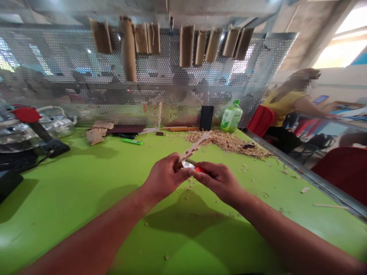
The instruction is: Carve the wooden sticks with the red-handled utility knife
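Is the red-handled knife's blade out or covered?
Out: the bare blade shows past the red handle in the right hand, against the notched wooden stick.

A plastic bottle (231, 116) stands behind wood shavings (226, 143) on the workbench (301, 229).

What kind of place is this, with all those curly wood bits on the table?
It's probably a woodcarving workshop. Wood shavings lie heaped on the green worktable, the left hand holds a notched wooden piece, and the right hand grips a red-handled knife.
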`<state>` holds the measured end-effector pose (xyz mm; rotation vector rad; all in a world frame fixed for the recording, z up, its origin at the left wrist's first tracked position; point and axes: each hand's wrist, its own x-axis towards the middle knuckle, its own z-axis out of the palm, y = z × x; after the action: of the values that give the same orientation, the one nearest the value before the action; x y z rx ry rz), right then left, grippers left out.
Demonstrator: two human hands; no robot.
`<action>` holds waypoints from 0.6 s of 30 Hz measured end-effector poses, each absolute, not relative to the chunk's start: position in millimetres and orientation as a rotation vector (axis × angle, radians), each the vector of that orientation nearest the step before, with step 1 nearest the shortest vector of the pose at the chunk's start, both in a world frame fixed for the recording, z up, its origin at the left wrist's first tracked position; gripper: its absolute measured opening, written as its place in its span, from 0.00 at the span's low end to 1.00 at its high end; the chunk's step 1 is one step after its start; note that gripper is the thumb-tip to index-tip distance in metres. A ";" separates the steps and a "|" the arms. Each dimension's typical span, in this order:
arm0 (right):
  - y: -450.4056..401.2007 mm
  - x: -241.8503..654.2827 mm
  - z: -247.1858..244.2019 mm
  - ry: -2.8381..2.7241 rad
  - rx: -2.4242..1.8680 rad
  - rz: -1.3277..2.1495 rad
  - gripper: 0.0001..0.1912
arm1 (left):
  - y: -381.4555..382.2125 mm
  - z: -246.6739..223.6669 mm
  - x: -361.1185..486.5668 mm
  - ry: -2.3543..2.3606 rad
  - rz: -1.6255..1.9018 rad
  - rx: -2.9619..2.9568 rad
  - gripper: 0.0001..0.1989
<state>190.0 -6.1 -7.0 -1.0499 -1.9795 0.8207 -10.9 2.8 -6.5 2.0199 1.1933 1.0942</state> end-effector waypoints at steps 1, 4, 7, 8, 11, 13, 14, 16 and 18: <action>-5.8 189.8 -6.3 -1.981 -1.052 0.842 0.20 | 2.0 -5.8 -11.2 1.216 1.094 2.049 0.18; -6.1 188.6 -4.1 -1.972 -1.052 0.903 0.21 | -1.0 -3.2 -11.0 1.262 1.108 2.101 0.18; -6.9 187.6 -3.7 -1.955 -1.053 0.895 0.21 | -3.8 -0.8 -9.0 1.275 1.141 2.107 0.18; -7.0 187.5 -4.2 -1.948 -1.058 0.878 0.21 | -4.5 -0.3 -8.1 1.275 1.153 2.103 0.19; -7.0 188.0 -7.0 -1.937 -1.074 0.790 0.21 | -6.1 0.1 -5.2 1.272 1.161 2.073 0.20; -6.9 188.3 -8.9 -1.940 -1.095 0.704 0.22 | -6.8 -0.2 -3.5 1.266 1.156 2.041 0.21; -6.8 188.2 -9.7 -1.944 -1.102 0.654 0.23 | -7.2 -0.4 -2.9 1.264 1.154 2.027 0.21; -7.0 187.6 -11.0 -1.956 -1.113 0.552 0.22 | -7.9 -0.6 -2.0 1.274 1.154 2.012 0.21; -7.3 186.6 -12.0 -1.965 -1.124 0.444 0.22 | -8.4 -0.8 -1.8 1.291 1.160 2.011 0.20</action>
<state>186.6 -7.3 -12.0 -1.1243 -1.9654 0.4438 -1.8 -8.4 -0.8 2.0110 1.2912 1.1605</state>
